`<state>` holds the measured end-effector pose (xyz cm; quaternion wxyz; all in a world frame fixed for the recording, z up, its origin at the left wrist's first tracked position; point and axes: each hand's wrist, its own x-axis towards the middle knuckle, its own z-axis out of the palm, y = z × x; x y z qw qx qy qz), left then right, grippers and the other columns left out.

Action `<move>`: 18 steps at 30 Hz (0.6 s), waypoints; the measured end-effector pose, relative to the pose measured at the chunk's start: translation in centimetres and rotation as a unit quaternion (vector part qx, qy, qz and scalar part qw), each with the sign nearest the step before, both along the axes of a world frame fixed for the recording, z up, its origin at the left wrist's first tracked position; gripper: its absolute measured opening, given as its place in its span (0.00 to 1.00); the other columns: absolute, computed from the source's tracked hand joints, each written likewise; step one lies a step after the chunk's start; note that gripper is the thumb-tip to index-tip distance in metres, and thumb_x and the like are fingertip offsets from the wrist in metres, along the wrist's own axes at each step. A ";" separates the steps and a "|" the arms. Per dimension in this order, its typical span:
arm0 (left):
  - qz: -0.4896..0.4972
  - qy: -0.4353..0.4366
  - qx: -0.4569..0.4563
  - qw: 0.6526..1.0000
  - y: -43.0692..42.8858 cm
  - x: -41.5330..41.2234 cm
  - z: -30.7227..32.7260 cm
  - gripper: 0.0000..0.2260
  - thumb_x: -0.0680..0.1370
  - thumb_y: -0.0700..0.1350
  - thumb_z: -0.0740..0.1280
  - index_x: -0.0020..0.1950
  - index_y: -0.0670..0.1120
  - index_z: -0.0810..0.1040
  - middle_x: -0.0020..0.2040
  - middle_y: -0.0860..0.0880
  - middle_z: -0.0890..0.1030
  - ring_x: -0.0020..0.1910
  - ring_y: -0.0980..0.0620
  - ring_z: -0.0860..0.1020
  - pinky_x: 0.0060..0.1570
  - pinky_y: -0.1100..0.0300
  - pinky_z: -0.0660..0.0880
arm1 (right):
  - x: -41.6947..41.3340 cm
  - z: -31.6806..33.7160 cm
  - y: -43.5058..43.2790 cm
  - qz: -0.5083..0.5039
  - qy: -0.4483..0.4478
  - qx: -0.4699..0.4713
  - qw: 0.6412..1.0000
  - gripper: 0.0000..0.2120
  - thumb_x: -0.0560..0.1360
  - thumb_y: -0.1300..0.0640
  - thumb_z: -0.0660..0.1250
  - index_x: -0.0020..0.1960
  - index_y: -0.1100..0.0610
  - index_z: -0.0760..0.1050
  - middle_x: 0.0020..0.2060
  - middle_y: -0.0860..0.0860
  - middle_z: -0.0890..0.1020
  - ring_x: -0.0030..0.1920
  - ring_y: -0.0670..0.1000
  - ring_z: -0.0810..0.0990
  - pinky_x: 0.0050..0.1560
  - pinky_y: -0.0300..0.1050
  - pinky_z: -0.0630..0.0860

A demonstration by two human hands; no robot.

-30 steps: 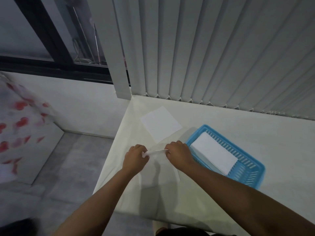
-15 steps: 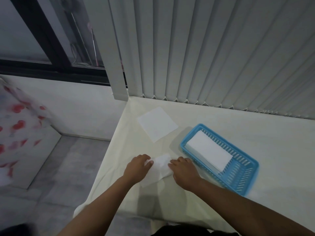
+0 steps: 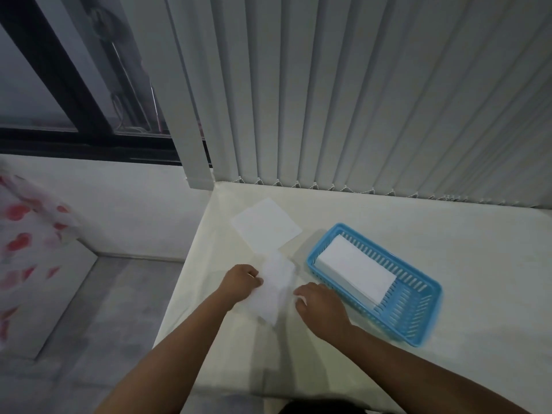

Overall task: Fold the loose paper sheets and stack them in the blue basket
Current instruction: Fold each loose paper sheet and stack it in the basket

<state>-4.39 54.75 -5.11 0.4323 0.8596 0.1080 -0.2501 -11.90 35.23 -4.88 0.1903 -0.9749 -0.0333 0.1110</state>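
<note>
Lying between left hand [image 3: 241, 282] and right hand [image 3: 321, 306], the folded sheet [image 3: 274, 289] runs near-to-far (slightly tilted).

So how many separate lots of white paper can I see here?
3: one sheet under both hands, loose sheets behind it, a folded stack in the blue basket. Sheets per pile can't be counted.

Motion blur and frame edges obscure parts of a paper-folding scene at a cloth-covered table.

The sheet [image 3: 273, 289] between the hands is smeared by motion, so its folds and edges cannot be made out. Whether the left hand [image 3: 240, 282] pinches or merely presses it cannot be told; the right hand [image 3: 321, 306] appears to touch only its edge. The folded stack [image 3: 355, 268] cannot be counted. Both forearms are cut off by the lower edge, the patterned fabric [image 3: 24, 240] by the left edge.
</note>
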 end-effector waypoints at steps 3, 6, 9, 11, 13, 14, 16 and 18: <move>0.141 0.034 -0.245 0.959 0.0 0.0 2.0 0.05 0.74 0.32 0.66 0.47 0.40 0.75 0.49 0.40 0.81 0.44 0.45 0.81 0.45 0.54 0.80 | 0.5 1.8 1.0 -0.114 0.096 0.152 0.977 0.18 0.79 0.45 0.58 0.39 0.57 0.75 0.37 0.52 0.79 0.38 0.49 0.77 0.40 0.46 0.72; 0.180 0.008 -0.370 0.911 -0.9 -0.4 3.4 0.13 0.74 0.30 0.65 0.56 0.41 0.76 0.53 0.43 0.83 0.51 0.44 0.82 0.47 0.56 0.81 | 1.4 2.9 1.8 -0.200 0.160 0.296 0.920 0.22 0.77 0.41 0.61 0.47 0.61 0.79 0.44 0.56 0.83 0.44 0.53 0.81 0.46 0.46 0.74; 0.199 -0.014 -0.411 0.889 -2.7 -1.0 4.0 0.15 0.74 0.30 0.65 0.59 0.41 0.77 0.54 0.43 0.84 0.53 0.44 0.82 0.45 0.57 0.81 | 2.3 4.1 2.2 -0.278 0.181 0.427 0.841 0.13 0.77 0.45 0.64 0.50 0.55 0.78 0.47 0.52 0.83 0.47 0.52 0.80 0.49 0.44 0.77; 0.198 -0.018 -0.425 0.883 -3.8 -1.3 4.0 0.14 0.75 0.32 0.65 0.59 0.42 0.78 0.54 0.44 0.84 0.53 0.45 0.83 0.46 0.57 0.81 | 2.9 4.6 2.0 -0.318 0.135 0.459 0.819 0.08 0.77 0.52 0.66 0.51 0.56 0.78 0.42 0.51 0.82 0.41 0.50 0.78 0.45 0.44 0.76; 0.209 -0.018 -0.435 0.875 -4.6 -1.5 3.8 0.11 0.76 0.35 0.66 0.57 0.42 0.79 0.53 0.45 0.85 0.53 0.45 0.83 0.46 0.57 0.80 | 3.5 4.9 1.5 -0.336 0.089 0.444 0.826 0.06 0.76 0.57 0.66 0.49 0.59 0.78 0.38 0.52 0.81 0.37 0.49 0.77 0.41 0.44 0.75; 0.219 -0.020 -0.435 0.873 -4.9 -1.5 3.9 0.09 0.77 0.36 0.66 0.56 0.41 0.80 0.53 0.44 0.85 0.52 0.45 0.83 0.46 0.57 0.80 | 3.6 5.0 1.2 -0.335 0.074 0.432 0.834 0.05 0.76 0.58 0.67 0.47 0.59 0.79 0.37 0.53 0.81 0.36 0.50 0.77 0.42 0.45 0.75; 0.239 -0.030 -0.421 0.874 -5.2 -1.1 3.9 0.07 0.77 0.38 0.66 0.52 0.40 0.81 0.51 0.43 0.85 0.51 0.46 0.84 0.46 0.58 0.81 | 3.7 5.3 0.4 -0.333 0.052 0.415 0.845 0.04 0.74 0.58 0.68 0.43 0.58 0.79 0.37 0.53 0.82 0.37 0.50 0.78 0.43 0.47 0.76; 0.251 -0.034 -0.410 0.876 -5.4 -0.4 4.0 0.05 0.77 0.39 0.67 0.48 0.39 0.81 0.50 0.42 0.85 0.49 0.46 0.83 0.46 0.59 0.81 | 3.6 5.5 -0.4 -0.337 0.034 0.401 0.851 0.08 0.74 0.57 0.69 0.37 0.56 0.77 0.34 0.51 0.80 0.35 0.49 0.77 0.40 0.44 0.73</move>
